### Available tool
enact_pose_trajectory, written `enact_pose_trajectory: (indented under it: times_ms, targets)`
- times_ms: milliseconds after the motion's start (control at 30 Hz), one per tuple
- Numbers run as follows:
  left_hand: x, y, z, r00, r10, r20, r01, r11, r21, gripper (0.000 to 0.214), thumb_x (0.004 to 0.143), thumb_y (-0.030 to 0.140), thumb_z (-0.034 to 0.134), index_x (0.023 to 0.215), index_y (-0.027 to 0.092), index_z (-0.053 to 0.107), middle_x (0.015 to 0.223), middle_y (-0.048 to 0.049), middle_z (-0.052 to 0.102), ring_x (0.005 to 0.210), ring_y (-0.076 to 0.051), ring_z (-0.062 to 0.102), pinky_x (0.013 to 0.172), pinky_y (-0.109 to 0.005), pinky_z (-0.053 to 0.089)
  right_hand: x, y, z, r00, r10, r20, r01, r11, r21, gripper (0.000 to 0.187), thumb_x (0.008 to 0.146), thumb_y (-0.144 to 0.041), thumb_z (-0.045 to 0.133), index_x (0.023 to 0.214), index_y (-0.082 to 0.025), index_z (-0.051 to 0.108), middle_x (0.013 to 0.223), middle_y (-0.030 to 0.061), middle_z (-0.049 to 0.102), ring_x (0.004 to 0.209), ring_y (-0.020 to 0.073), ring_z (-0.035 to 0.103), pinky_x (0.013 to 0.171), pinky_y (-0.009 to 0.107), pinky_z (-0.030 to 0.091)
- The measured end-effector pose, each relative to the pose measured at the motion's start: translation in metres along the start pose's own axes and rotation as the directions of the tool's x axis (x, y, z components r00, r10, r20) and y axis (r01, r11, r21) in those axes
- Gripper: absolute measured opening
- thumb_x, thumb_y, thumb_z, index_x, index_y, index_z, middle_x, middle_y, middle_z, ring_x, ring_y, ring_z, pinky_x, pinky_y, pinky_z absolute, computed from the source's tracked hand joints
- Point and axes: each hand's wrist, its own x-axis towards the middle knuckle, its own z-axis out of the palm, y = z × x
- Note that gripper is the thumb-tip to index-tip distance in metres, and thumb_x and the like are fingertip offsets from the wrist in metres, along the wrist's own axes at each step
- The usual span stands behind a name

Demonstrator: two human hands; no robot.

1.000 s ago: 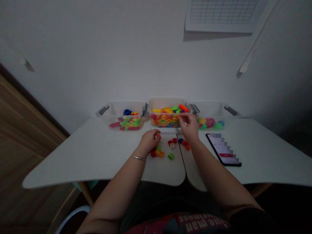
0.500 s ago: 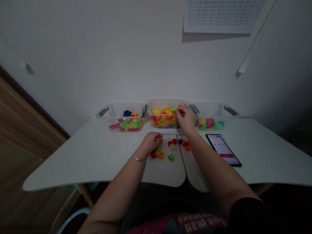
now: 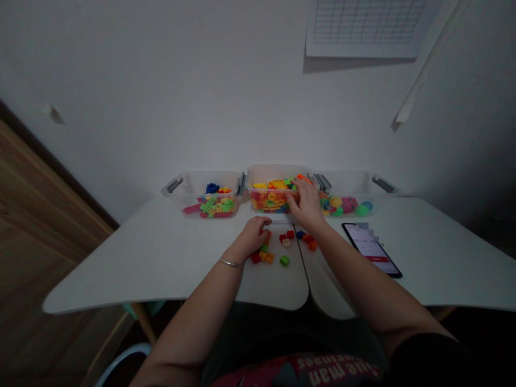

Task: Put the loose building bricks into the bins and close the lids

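The right hand [image 3: 309, 205] has unpinched, thumb and fingers spread at the 12 o'clock bin [image 3: 278, 173], apparently between picks; the left hand [image 3: 253, 236], 11 o'clock, I can't tell.

The shirt [image 3: 292, 373] reads "man" among partly legible letters; text on the phone [image 3: 368, 248] is blurred.

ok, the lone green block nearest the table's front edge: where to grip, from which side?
I'd pinch the green block by two opposite side faces, coming from above and the near right. It's small, chunky and stands apart; its closest neighbours are the orange-yellow blocks to the left and the pale block behind. Its exact tilt is too small to tell.
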Motion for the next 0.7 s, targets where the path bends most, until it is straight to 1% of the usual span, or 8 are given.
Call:
enact_pose_trajectory:
  times_ms: [133, 233, 300, 367, 433, 500, 567, 700]
  targets:
    - [0.004, -0.004, 0.0, 0.99, -0.065, -0.128, 0.061, 0.997, -0.038, 0.033, 0.074, 0.007, 0.053, 0.104, 0.016, 0.064, 0.1, -0.0088, 0.067, 0.096, -0.021, 0.062, 0.092, -0.04, 0.049, -0.023, -0.024, -0.003, 0.999, -0.038, -0.002, 0.038, 0.993, 0.108, 0.045, 0.09, -0.032, 0.044, 0.131, -0.014, 0.048, 0.139, 0.0162, 0.048, 0.133, 0.026, 0.039, 0.112, 0.049, 0.031]
    - [0.007, -0.005, -0.005, 0.962, -0.126, -0.242, 0.095, 0.986, -0.135, 0.022, 0.08, 0.014, 0.051, 0.097, 0.017, 0.064, 0.097, -0.0083, 0.068, 0.093, -0.021, 0.062, 0.089, -0.038, 0.05, -0.047, -0.049, -0.002, 0.988, -0.088, 0.13, 0.064, 0.982, 0.177, 0.046, 0.088, -0.033, 0.047, 0.131, -0.014, 0.049, 0.138, 0.017, 0.047, 0.132, 0.026, 0.04, 0.111, 0.047, 0.033]
    - [0.007, -0.005, -0.008, 0.933, -0.168, -0.319, 0.102, 0.971, -0.214, 0.018, 0.085, 0.02, 0.048, 0.093, 0.017, 0.064, 0.095, -0.0073, 0.067, 0.093, -0.02, 0.062, 0.088, -0.037, 0.05, -0.063, -0.063, -0.001, 0.956, -0.11, 0.273, 0.063, 0.982, 0.176, 0.047, 0.087, -0.034, 0.05, 0.13, -0.013, 0.051, 0.141, 0.0177, 0.045, 0.134, 0.0266, 0.037, 0.112, 0.047, 0.032]
    - [0.007, -0.003, -0.011, 0.889, -0.218, -0.404, 0.096, 0.949, -0.3, 0.022, 0.09, 0.025, 0.042, 0.09, 0.018, 0.063, 0.092, -0.0057, 0.066, 0.09, -0.018, 0.061, 0.087, -0.034, 0.049, -0.077, -0.074, 0.001, 0.909, -0.103, 0.404, 0.054, 0.99, 0.129, 0.053, 0.085, -0.038, 0.055, 0.132, -0.013, 0.05, 0.143, 0.0173, 0.044, 0.136, 0.0286, 0.035, 0.114, 0.048, 0.028]
    - [0.005, -0.002, -0.013, 0.837, -0.274, -0.474, 0.087, 0.921, -0.379, 0.028, 0.093, 0.03, 0.037, 0.089, 0.019, 0.062, 0.089, -0.0048, 0.065, 0.087, -0.017, 0.061, 0.084, -0.031, 0.049, -0.087, -0.081, 0.004, 0.861, -0.085, 0.502, 0.05, 0.995, 0.083, 0.061, 0.084, -0.044, 0.057, 0.136, -0.015, 0.048, 0.145, 0.0167, 0.043, 0.138, 0.031, 0.032, 0.115, 0.05, 0.025]
    - [0.005, 0.0, -0.014, 0.805, -0.311, -0.505, 0.079, 0.9, -0.428, 0.031, 0.094, 0.033, 0.035, 0.089, 0.019, 0.061, 0.089, -0.0047, 0.064, 0.086, -0.016, 0.06, 0.083, -0.029, 0.049, -0.094, -0.084, 0.006, 0.821, -0.075, 0.566, 0.058, 0.997, 0.049, 0.063, 0.084, -0.048, 0.057, 0.139, -0.018, 0.046, 0.147, 0.0156, 0.041, 0.139, 0.0332, 0.031, 0.115, 0.052, 0.024]
    - [0.005, 0.001, -0.014, 0.806, -0.318, -0.499, 0.081, 0.894, -0.44, 0.031, 0.094, 0.034, 0.034, 0.089, 0.018, 0.061, 0.089, -0.005, 0.064, 0.086, -0.017, 0.06, 0.083, -0.03, 0.049, -0.096, -0.085, 0.008, 0.796, -0.082, 0.599, 0.082, 0.996, 0.028, 0.061, 0.084, -0.048, 0.057, 0.138, -0.021, 0.048, 0.148, 0.0151, 0.04, 0.138, 0.0342, 0.032, 0.114, 0.054, 0.023]
    - [0.007, 0.0, -0.012, 0.856, -0.283, -0.432, 0.124, 0.925, -0.36, 0.026, 0.093, 0.03, 0.036, 0.093, 0.018, 0.06, 0.094, -0.0063, 0.064, 0.091, -0.018, 0.06, 0.086, -0.033, 0.049, -0.093, -0.081, 0.014, 0.791, -0.099, 0.603, 0.118, 0.993, 0.009, 0.052, 0.086, -0.042, 0.056, 0.131, -0.017, 0.054, 0.145, 0.0171, 0.044, 0.134, 0.033, 0.039, 0.114, 0.053, 0.024]
